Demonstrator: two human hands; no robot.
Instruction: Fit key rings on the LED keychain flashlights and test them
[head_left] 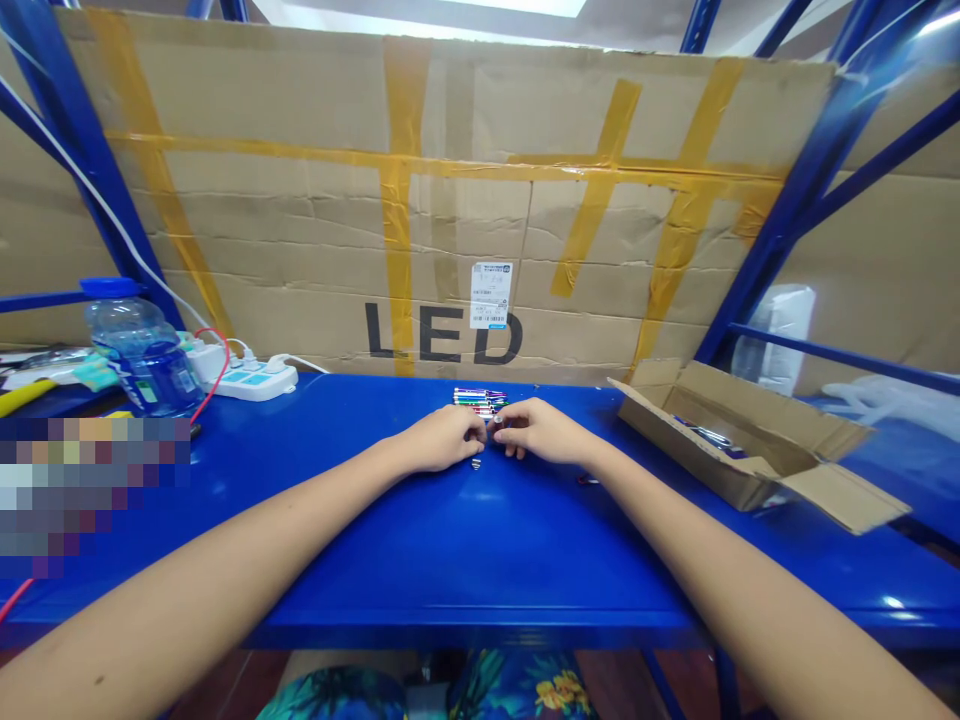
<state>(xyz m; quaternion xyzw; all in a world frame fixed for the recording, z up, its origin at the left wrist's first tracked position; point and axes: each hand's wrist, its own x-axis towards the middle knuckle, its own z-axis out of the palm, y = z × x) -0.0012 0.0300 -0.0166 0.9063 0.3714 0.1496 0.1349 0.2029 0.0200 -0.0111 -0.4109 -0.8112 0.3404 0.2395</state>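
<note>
1. Well, near the middle of the frame, the left hand (442,438) is at the blue bench (480,560), fingers curled inward; I cannot tell whether they grip anything.
2. Facing it, the right hand (541,432) bends thumb and fingers by a small shiny piece (497,421); whether it pinches that, I can't make out.
3. Just above both hands lies a bundle of colourful pens (472,394).
4. Below the left hand sits a small striped piece (475,464).
5. Toward the right edge stands an open cardboard box (679,455), slim items (709,437) inside.
</note>
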